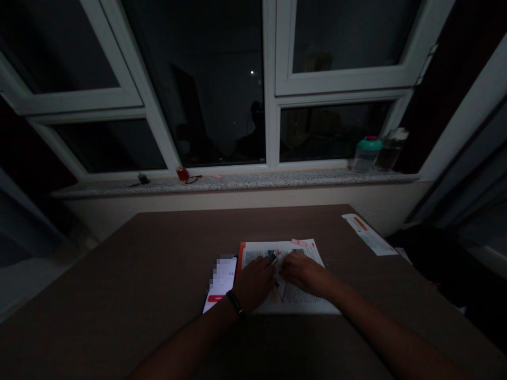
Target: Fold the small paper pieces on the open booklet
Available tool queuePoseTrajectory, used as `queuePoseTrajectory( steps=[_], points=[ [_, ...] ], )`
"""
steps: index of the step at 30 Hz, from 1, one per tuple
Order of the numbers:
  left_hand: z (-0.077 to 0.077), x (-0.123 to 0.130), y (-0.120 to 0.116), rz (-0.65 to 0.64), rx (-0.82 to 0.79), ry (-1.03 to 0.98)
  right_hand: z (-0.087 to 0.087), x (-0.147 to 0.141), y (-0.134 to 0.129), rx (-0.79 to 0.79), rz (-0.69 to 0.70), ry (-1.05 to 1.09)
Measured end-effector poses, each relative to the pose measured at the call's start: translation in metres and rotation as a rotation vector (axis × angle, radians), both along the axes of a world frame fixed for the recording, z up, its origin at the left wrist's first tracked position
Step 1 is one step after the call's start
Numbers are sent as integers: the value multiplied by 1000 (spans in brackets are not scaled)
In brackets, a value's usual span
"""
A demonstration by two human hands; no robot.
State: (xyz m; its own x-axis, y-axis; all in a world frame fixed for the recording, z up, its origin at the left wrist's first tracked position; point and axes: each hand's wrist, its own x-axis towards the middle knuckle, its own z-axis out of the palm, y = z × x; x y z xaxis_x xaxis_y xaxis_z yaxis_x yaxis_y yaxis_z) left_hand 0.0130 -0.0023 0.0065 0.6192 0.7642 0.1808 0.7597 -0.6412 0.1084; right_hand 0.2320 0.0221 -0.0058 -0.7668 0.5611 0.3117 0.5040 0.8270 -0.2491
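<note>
My left hand [257, 277], with a dark band on the wrist, rests over a printed sheet [312, 309] on the table. Its fingers are bent and drawn together near the sheet's middle. Facing it, my right hand [303, 272] is closed in a pinch, fingertips close to those of the left. Small pale and dark bits show between the fingertips, too dim to name. Below them a thin reddish stick-like thing [284, 293] lies over the print. A small pink object [299, 243] sits at the sheet's top edge. Left of the sheet lies a lit phone [222, 279].
The brown table [158, 264] reaches to the wall under a window. Another printed paper [368, 235] lies at its right edge. On the stone sill [245, 180] stand a teal-lidded bottle [367, 155], a clear bottle [390, 150] and a small red container [182, 173].
</note>
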Motion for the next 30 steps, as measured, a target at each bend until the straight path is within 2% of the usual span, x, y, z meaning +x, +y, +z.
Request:
queuePoseTrajectory(
  steps=[6,14,23,30],
  points=[
    [-2,2,-1,17,-14,-18,8,-1,-4,30,11,-44],
    [-5,5,-3,-16,-9,23,14,1,-9,-19,21,5],
    [0,8,-9,-7,9,28,21,0,-14,-48,14,-28],
    [8,3,-10,48,20,8,12,-7,-17,-127,89,68]
  ],
)
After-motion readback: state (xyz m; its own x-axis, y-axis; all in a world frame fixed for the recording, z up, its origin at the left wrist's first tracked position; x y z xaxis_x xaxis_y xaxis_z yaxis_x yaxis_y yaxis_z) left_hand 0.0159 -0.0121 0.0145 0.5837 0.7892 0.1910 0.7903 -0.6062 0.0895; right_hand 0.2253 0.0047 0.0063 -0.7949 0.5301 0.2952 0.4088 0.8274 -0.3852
